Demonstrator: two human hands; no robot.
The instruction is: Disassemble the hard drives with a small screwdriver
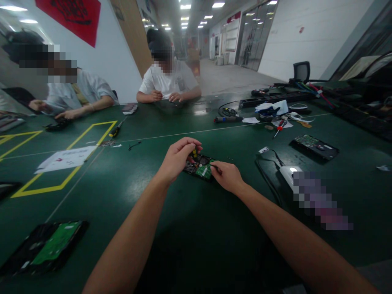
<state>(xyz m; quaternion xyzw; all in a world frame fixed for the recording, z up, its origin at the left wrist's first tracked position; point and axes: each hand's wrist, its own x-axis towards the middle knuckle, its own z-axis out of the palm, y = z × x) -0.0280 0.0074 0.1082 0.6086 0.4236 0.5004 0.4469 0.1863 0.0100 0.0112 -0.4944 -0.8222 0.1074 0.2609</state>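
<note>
Hard drive, board side up, under two hands at mid-table

Hard drive (pixel 200 167): black case with its green circuit board facing up, lying flat on the dark green table (pixel 183 232), near the middle and straight ahead of the person.

Left hand (pixel 177 159): above the drive's far left corner, fingers curled tight around a small screwdriver (pixel 194 152) with a yellow-and-black handle, held roughly upright with its tip down on the drive.

Right hand (pixel 228 176): at the drive's right edge, touching it, fingertips drawn close together. Whether they pinch anything cannot be told.

Second hard drive (pixel 45 247): near left corner of the table, green board up, well apart from the hands.

Third hard drive (pixel 315 146): to the right, beyond a white device (pixel 289 171) with a black cable.

Yellow tape outline (pixel 69 173): rectangle marked on the table at left, with a printed paper sheet (pixel 65 158) lying across it.

Loose tools: a yellow-handled screwdriver (pixel 116 130) at the outline's far corner and a red-handled screwdriver (pixel 279 127) among scraps at far right.

Co-workers: one person (pixel 168 81) at the far side, hands together on the table, and another person (pixel 79 96) at far left, forearms resting on it.
</note>
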